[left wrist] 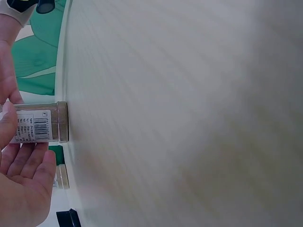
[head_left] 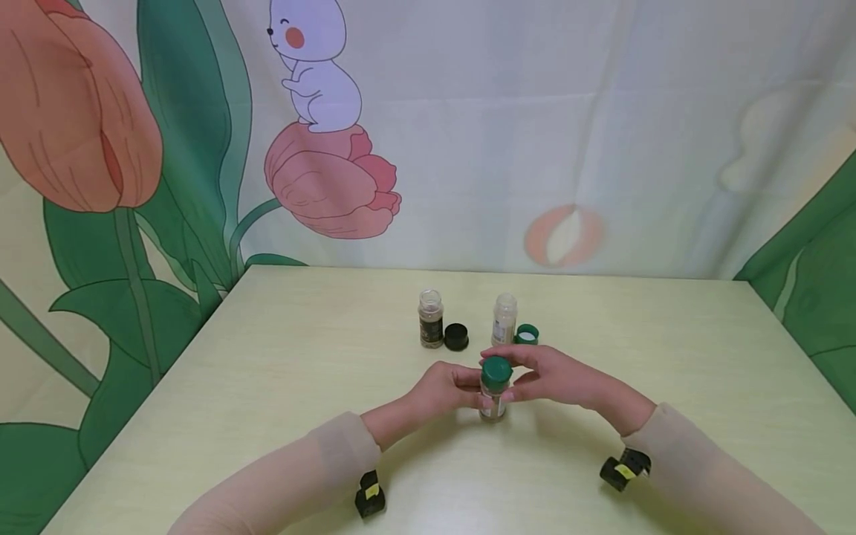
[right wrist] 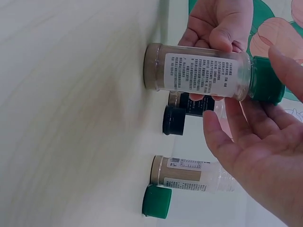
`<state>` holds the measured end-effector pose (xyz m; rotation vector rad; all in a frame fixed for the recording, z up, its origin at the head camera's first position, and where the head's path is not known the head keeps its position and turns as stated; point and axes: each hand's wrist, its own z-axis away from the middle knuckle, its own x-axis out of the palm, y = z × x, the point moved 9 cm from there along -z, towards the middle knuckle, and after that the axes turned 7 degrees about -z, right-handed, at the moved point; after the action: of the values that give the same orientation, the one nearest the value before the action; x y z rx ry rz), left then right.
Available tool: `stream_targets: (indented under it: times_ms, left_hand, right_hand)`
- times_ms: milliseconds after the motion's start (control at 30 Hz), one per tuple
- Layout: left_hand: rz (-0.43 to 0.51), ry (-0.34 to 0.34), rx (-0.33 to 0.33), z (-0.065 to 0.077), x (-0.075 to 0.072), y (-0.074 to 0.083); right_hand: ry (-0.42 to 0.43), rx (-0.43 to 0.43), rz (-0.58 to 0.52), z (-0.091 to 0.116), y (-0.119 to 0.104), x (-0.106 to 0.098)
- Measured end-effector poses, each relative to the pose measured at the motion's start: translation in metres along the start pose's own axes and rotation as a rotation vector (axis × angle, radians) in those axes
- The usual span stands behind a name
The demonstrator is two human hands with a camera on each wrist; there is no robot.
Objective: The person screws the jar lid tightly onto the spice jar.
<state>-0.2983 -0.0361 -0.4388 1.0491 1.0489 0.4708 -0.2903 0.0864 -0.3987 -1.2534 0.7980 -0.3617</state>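
Note:
A clear spice jar of brownish powder (right wrist: pixel 156 66) stands upright in front of me, its green cap (head_left: pixel 496 374) on and a white printed label (right wrist: pixel 201 73) on its side. My left hand (head_left: pixel 444 388) grips the jar's body from the left, thumb across the front and fingers behind. From the right, my right hand (head_left: pixel 558 375) wraps round the cap, its fingers behind the jar and its thumb (right wrist: pixel 286 75) at the cap's near side. The jar's base is close over the table.
Farther back stand two uncapped spice jars: a black-labelled one (head_left: pixel 431 319) beside a black cap (head_left: pixel 456 337), and a white-labelled one (head_left: pixel 504 319) beside a green cap (head_left: pixel 527 334). The pale table (head_left: pixel 301 334) ends at a printed curtain (head_left: pixel 468 148). Both wrists carry small black devices (head_left: pixel 370 495).

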Motion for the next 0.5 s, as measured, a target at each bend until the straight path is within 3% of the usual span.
stream_targets:
  times_ms: [500]
  left_hand:
    - [0.003, 0.002, 0.001, 0.0010, -0.0003, 0.0020]
  right_hand:
    - [0.031, -0.044, 0.056, -0.0021, -0.0042, -0.0017]
